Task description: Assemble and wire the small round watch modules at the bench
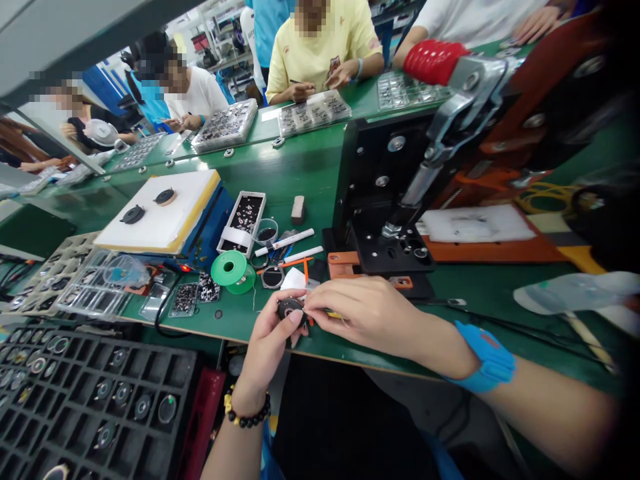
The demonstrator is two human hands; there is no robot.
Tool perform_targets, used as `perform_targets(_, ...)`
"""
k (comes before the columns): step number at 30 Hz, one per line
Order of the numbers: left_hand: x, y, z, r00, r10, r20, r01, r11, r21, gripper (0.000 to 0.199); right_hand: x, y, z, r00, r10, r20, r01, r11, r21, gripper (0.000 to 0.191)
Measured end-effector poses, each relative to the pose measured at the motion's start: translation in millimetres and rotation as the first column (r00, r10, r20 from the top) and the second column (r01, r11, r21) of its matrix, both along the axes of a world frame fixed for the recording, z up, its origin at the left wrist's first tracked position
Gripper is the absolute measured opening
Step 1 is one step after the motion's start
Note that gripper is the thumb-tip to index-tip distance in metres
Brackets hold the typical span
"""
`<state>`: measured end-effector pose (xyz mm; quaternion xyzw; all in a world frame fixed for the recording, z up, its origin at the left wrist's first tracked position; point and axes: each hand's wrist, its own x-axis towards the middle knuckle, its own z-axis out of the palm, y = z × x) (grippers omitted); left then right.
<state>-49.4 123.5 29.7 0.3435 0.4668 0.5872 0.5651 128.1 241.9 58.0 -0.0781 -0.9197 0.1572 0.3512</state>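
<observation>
Between the thumb and fingers of my left hand (267, 343) is a small round black part (289, 307), something like a watch case, held just above the table's front edge. My right hand (367, 310) is closed in a pinch, its fingertips meeting the right side of that part. A thin yellow stick-like tool (334, 315) shows under the right fingers; its tip is too small to make out. A black bead bracelet (250, 419) circles the left wrist, and a blue band (485, 357) wraps the right one.
A black lever press (390, 180) with a red grip stands at right. Ahead lie a green spool (233, 272), white pens (285, 243) and a box of small parts (243, 220). A white foam pad (160, 207) tops a blue unit. A compartment tray (100, 393) fills lower left. Co-workers sit opposite.
</observation>
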Motion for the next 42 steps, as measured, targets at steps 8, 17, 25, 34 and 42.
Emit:
perform_targets(8,1.5,0.3,-4.4,0.999,0.016,-0.052,-0.012,0.997,0.078,0.025,-1.5,-3.1,-4.6,0.999,-0.052,-0.01,0.053,0.997,0.056,0.016)
perform_targets(17,1.2,-1.7,-8.3,0.996,0.028,-0.089,-0.021,0.997,0.08,0.023,-4.2,-7.7,-5.9,0.995,-0.055,-0.083,0.062,0.994,0.085,0.014)
perform_targets(25,1.5,-1.5,-6.9,0.995,0.016,-0.102,-0.008,0.996,0.084,0.021,-5.9,-11.3,-8.3,0.988,-0.071,-0.138,0.086,0.991,0.102,0.013)
perform_targets(34,2.5,-1.8,-5.6,0.996,0.004,-0.094,0.003,0.996,0.084,0.019,-6.6,-12.7,-8.9,0.983,-0.064,-0.169,0.082,0.992,0.097,0.012)
perform_targets(42,3.3,-1.8,-3.7,0.995,0.003,-0.095,0.005,0.997,0.082,0.019,-6.2,-13.0,-8.0,0.984,-0.083,-0.158,0.1,0.99,0.101,0.016)
